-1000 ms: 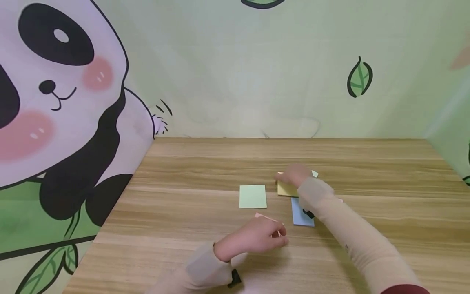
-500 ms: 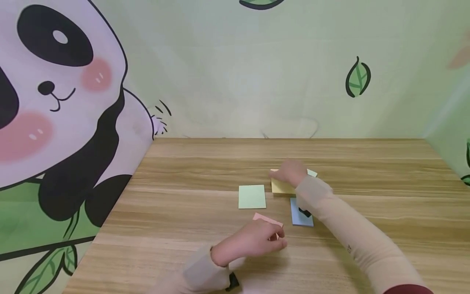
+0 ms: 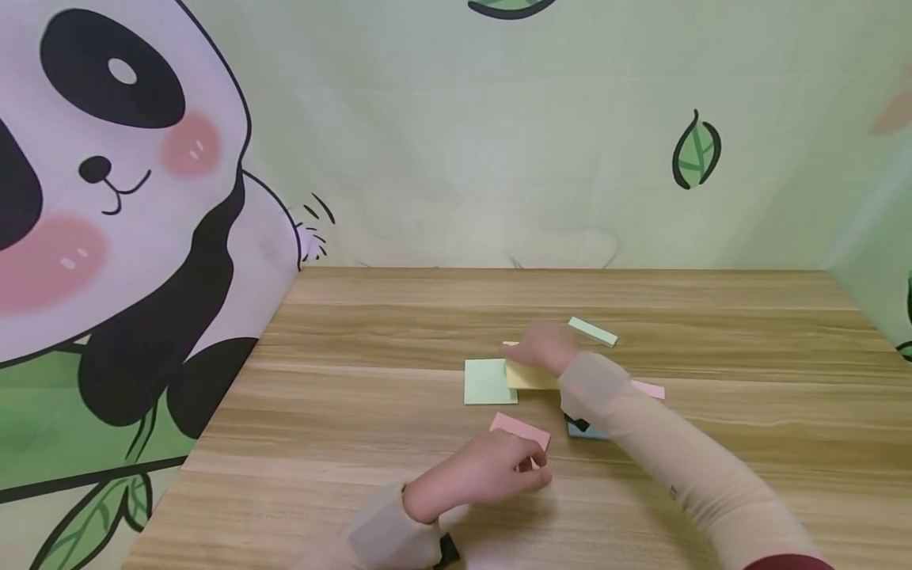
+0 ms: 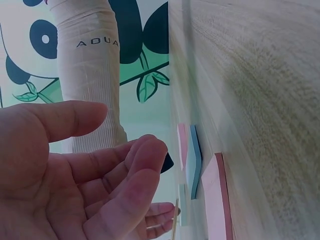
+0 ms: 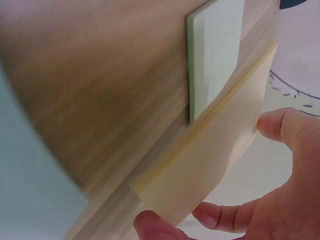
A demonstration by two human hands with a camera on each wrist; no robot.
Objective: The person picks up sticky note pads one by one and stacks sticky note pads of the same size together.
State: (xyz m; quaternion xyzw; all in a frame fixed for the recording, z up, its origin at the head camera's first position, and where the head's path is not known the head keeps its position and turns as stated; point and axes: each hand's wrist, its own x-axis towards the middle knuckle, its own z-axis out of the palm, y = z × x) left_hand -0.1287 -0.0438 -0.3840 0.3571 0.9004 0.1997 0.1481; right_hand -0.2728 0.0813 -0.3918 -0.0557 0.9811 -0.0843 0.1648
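My right hand (image 3: pixel 547 347) pinches a yellow sticky note pad (image 3: pixel 530 377) by its edges. In the head view the yellow pad overlaps the right part of a square light green sticky note pad (image 3: pixel 484 383). The right wrist view shows the yellow pad (image 5: pixel 215 142) tilted above the table, its edge close to the green pad (image 5: pixel 215 55). My left hand (image 3: pixel 488 469) hovers with loosely curled fingers and holds nothing. Just past its knuckles lies a pink sticky note pad (image 3: pixel 523 430), partly hidden by that hand.
A blue pad (image 3: pixel 587 432) lies mostly under the right forearm. Behind the right hand is a narrow pale green pad (image 3: pixel 594 332); a narrow pink one (image 3: pixel 649 389) peeks out beside the right sleeve. The wooden table (image 3: pixel 356 332) ends at a panda-printed backdrop (image 3: pixel 456 158).
My right hand has carried the yellow pad leftward, from beside the green pad to over its right edge. The narrow pale green pad is now uncovered. The left hand has barely shifted.
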